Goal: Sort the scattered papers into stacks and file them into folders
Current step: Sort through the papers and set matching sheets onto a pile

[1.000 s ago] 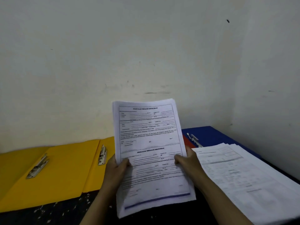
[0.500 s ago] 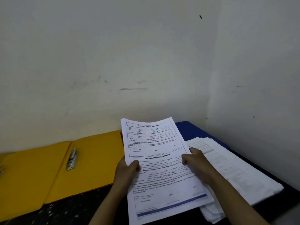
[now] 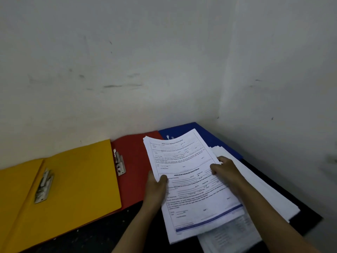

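White printed forms (image 3: pixel 191 181), a thin stack, sit above the loose pile (image 3: pixel 259 190) by the blue folder (image 3: pixel 215 137). Judged best: square the edges first, then lower flat. Left hand (image 3: pixel 155 189) pinches the left edge, thumb on top; right hand (image 3: pixel 226 170) curls over the right edge.

Three folders lay open on the table: one yellow folder (image 3: pixel 76 181), one red folder (image 3: pixel 135 161), one blue folder (image 3: pixel 209 136). Two metal clips (image 3: pixel 43 186) showed. Two hands (image 3: pixel 155 190) held one sheaf of forms (image 3: pixel 189 179), above one paper pile (image 3: pixel 264 194)
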